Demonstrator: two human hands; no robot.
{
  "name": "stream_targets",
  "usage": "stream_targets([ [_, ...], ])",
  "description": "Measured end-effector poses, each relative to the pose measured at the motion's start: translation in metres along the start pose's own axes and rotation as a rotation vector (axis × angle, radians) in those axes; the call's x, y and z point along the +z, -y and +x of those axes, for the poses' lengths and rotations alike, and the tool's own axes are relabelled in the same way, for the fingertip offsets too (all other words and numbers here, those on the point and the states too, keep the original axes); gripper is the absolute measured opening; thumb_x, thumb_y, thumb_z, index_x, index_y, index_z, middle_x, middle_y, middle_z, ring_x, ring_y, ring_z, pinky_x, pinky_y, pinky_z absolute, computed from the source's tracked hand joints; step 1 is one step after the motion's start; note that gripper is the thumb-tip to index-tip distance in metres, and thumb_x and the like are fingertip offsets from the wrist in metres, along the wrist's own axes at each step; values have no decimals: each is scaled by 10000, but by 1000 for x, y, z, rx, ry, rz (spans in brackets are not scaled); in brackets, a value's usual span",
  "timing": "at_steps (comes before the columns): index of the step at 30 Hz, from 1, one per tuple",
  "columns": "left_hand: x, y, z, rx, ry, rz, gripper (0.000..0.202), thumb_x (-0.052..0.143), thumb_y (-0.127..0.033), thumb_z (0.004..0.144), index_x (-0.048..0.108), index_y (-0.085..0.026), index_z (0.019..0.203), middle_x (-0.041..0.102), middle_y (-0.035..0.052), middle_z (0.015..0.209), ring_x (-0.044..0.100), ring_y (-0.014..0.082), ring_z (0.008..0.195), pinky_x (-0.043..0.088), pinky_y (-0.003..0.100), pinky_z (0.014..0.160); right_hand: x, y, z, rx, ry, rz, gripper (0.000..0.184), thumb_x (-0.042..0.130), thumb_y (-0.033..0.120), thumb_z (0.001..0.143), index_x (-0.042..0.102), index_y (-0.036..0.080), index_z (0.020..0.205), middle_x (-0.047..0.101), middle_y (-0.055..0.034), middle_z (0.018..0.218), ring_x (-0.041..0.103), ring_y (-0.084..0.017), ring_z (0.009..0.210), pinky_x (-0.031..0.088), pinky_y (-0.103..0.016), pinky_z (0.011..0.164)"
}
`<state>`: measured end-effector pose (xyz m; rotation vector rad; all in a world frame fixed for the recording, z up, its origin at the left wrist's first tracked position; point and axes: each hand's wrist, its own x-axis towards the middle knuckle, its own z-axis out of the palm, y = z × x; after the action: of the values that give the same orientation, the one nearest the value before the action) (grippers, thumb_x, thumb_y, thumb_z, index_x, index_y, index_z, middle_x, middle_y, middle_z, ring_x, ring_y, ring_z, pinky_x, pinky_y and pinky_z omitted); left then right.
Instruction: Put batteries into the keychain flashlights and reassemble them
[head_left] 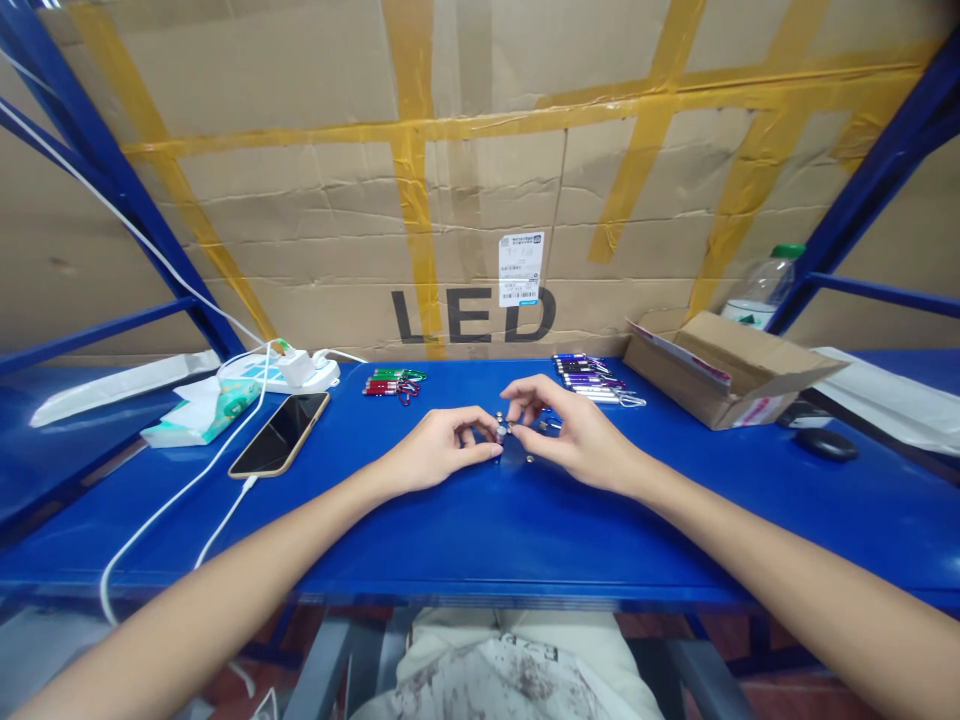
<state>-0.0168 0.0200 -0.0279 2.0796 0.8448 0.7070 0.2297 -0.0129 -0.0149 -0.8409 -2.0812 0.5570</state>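
Note:
My left hand (442, 448) is closed, thumb and fingertips pinching a small silvery cylinder (500, 435) held upright just above the table. Facing it, my right hand (570, 430) pinches a tiny metallic piece (511, 426) between thumb and finger, close to the cylinder's top. Its exact kind is too small to make out. A small round metal part (529, 459) lies on the blue table (465, 540) under my right hand. More small metal parts (551, 424) are partly hidden behind that hand.
Red and green pen-like keychain lights (390, 385) lie at the back left; blue, purple, black and silver ones (592, 380) lie back right. A phone (281, 435), tissue pack (202, 412) and power strip (322, 374) sit left. An open cardboard box (727, 370) and black mouse (825, 444) are right.

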Motion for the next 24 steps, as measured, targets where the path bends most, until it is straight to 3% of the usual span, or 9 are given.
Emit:
stream_targets([
  [7,2,-3,-1,1,37,-10,271,755,-440,929,763,-183,1016,713,-4,800,581,138,672,436,249,629,5,6,-1,-4,63,52,338,616,232,1006,560,245,1339,706,-55,1092,683,-195,949,584,-367,888],
  [24,4,1,1,-1,58,-100,307,778,-439,923,769,-164,1058,750,21,902,590,135,719,453,248,672,7,3,-1,39,32,106,365,666,267,992,561,259,1341,704,-36,1067,638,-185,899,551,-350,860],
])
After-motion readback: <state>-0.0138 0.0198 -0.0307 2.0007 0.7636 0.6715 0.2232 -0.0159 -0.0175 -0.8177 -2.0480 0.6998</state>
